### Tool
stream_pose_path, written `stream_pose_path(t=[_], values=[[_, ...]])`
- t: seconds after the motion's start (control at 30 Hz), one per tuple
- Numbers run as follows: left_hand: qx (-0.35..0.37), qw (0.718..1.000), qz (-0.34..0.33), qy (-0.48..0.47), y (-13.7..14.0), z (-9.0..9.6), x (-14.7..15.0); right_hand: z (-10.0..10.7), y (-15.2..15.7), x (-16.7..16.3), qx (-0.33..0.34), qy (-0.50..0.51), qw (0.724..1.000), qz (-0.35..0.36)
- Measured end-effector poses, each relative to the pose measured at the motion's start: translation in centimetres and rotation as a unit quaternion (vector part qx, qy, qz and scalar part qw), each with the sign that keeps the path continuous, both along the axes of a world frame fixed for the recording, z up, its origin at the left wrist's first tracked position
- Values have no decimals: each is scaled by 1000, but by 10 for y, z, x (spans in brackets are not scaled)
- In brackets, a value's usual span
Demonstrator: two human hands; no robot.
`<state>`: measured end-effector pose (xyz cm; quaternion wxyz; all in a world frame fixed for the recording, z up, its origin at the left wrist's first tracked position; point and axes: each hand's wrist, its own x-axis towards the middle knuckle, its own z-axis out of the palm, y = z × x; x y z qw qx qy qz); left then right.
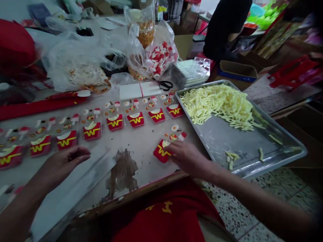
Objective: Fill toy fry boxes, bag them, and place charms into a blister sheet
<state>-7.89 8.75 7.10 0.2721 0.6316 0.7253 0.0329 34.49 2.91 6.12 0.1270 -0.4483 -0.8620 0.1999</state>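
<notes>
My right hand (188, 158) is closed at the right edge of a small red french-fry carton (161, 151) with a yellow W, near the table's front edge. The carton is in a clear plastic pack with small pieces, including a fried-egg shape (174, 128). The fingertips partly hide the carton's top. At left, my left hand (65, 161) hovers by the row of packs, its fingers loosely curled with a gap to the thumb and nothing visible in them. Nearest to it is a red carton (67, 139). Another carton (92, 131) in the row has pale sticks on it.
A metal tray (207, 137) of pale yellow fry-shaped sticks (222, 104) stands at right. Behind the row are white strips (140, 90), black scissors (166, 85) and bags of small pieces (161, 55). Clear plastic sheeting (73, 191) lies in front. A person (224, 27) sits beyond.
</notes>
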Motion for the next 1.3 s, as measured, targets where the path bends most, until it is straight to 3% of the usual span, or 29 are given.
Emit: stream_pose_path(t=[0.07,0.13,0.3,0.47,0.57,0.63,0.77,0.87,0.93,1.03,1.17,1.3], values=[[-43,995,-13,-87,5,4,-1,4,16,20,-21,27,999,-17],[-77,985,6,-154,9,2,3,1,27,32,-45,46,998,10],[-111,952,19,-284,15,-21,36,-19,36,18,-36,-38,997,50],[-112,950,-10,-293,25,-35,66,-6,49,2,-33,-165,984,64],[-142,948,-32,-285,34,-28,69,12,58,3,-65,-137,986,64],[-153,948,-46,-276,38,-23,66,19,61,3,-53,-110,990,75],[-129,953,-14,-273,42,-24,61,6,60,-2,15,-152,977,147],[-104,951,41,-287,41,-32,61,-12,61,-7,11,-179,970,164],[-85,950,60,-293,37,-36,65,-15,65,-10,7,-172,974,144],[-65,958,51,-276,30,-34,75,-5,71,-15,18,-125,989,75],[-45,974,26,-222,20,-18,95,18,73,-30,102,-100,989,-40],[-47,978,9,-202,13,-8,108,25,69,-42,174,-112,976,-74]])
